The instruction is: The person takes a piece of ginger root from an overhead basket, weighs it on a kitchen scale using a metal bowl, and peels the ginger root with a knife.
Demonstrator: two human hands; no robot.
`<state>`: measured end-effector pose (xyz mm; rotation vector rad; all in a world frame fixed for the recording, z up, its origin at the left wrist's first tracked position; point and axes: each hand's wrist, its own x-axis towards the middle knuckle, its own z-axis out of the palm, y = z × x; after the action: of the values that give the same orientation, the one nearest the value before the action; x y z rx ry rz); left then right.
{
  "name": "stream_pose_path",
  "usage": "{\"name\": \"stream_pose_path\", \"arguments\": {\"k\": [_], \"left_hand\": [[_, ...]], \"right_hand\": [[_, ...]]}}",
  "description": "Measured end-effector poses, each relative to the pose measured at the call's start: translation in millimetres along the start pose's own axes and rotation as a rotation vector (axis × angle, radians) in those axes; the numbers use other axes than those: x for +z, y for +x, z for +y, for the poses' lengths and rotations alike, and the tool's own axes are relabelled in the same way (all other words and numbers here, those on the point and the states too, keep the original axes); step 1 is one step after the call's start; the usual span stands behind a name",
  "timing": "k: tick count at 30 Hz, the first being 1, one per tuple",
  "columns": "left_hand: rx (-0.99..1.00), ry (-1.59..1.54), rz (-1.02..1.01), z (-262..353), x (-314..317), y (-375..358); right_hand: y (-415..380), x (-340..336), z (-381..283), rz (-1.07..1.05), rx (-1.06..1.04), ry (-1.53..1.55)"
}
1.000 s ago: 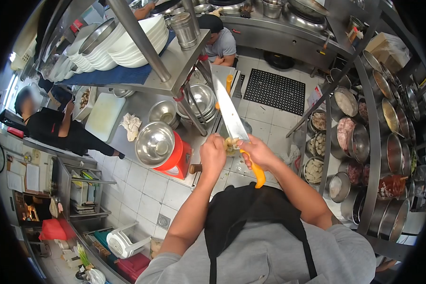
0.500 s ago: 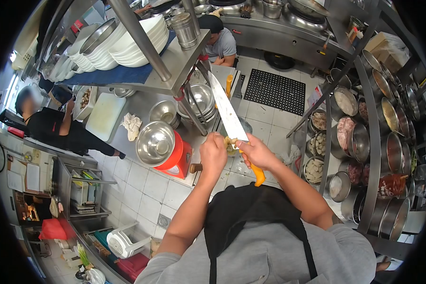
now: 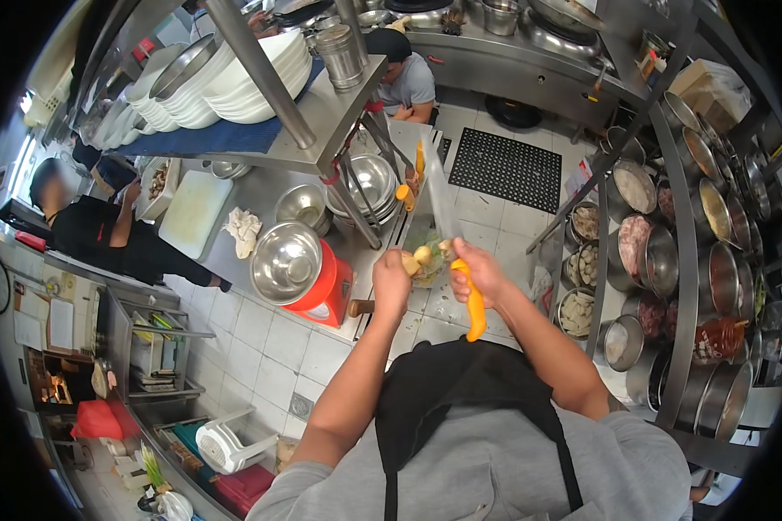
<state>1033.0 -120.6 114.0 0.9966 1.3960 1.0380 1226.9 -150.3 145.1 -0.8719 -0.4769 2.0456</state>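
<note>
In front of my body, my left hand point(image 3: 393, 280) is closed around a knobbly piece of ginger point(image 3: 422, 255) with pale yellow patches. Its exposed end points toward my other hand. My right hand point(image 3: 482, 276) grips a large knife by its yellow handle point(image 3: 474, 308). The knife blade point(image 3: 440, 204) points away from me and is blurred and seen nearly edge-on. A small light bit shows by the blade near my right fingers. Below both hands lies a clear plastic bag or container with greenish scraps point(image 3: 427, 276), partly hidden.
Left of my hands, a steel bowl point(image 3: 285, 263) tops a red bucket point(image 3: 328, 291). A shelf point(image 3: 278, 148) holds stacked white dishes point(image 3: 261, 82). Pots of food stand on the right-hand rack point(image 3: 682, 286). One person point(image 3: 91, 230) stands left; another point(image 3: 406, 82) is ahead.
The knife has turned from showing its broad face to nearly edge-on. My right hand has shifted slightly right, away from my left, and more of the ginger's pale surface shows.
</note>
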Motion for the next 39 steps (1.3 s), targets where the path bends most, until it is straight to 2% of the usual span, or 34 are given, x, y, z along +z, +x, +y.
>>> {"name": "stream_pose_path", "arguments": {"k": [1,4,5,8,11,14,17,20,26,39], "left_hand": [[-0.208,-0.204,-0.055,5.0,-2.8,-2.7],[-0.332,-0.671,-0.246,7.4,-10.0,-5.8],[-0.357,-0.713,-0.267,5.9,-10.9,-4.7],[-0.425,-0.811,-0.291,4.5,-9.7,-3.1],[-0.455,-0.845,-0.294,9.9,-6.6,-7.6],[-0.41,-0.827,-0.359,4.1,-8.6,-12.0],[-0.35,-0.732,-0.339,8.3,1.3,-28.6],[-0.313,-0.613,-0.315,8.0,8.8,-40.7],[-0.136,-0.438,-0.287,13.0,15.9,-51.0],[-0.015,-0.421,-0.231,12.8,21.2,-52.3]], "right_hand": [[0.2,-7.6,-3.1,-0.031,0.011,0.06],[-0.2,-10.5,-8.3,0.294,-0.139,-0.529],[4.8,-21.5,-4.7,0.373,-0.224,-0.809],[2.6,-24.9,-5.5,0.409,-0.368,-1.288],[0.1,-26.0,-8.8,0.384,-0.364,-1.305],[9.3,-46.3,-0.2,0.299,-0.512,-1.277],[7.6,-40.6,-4.3,0.273,-0.401,-1.146],[4.7,-23.9,-10.3,0.277,-0.421,-0.983],[-1.6,-4.4,-20.3,0.334,-0.397,-1.278],[12.3,1.2,-16.9,0.35,-0.414,-1.227]]}}
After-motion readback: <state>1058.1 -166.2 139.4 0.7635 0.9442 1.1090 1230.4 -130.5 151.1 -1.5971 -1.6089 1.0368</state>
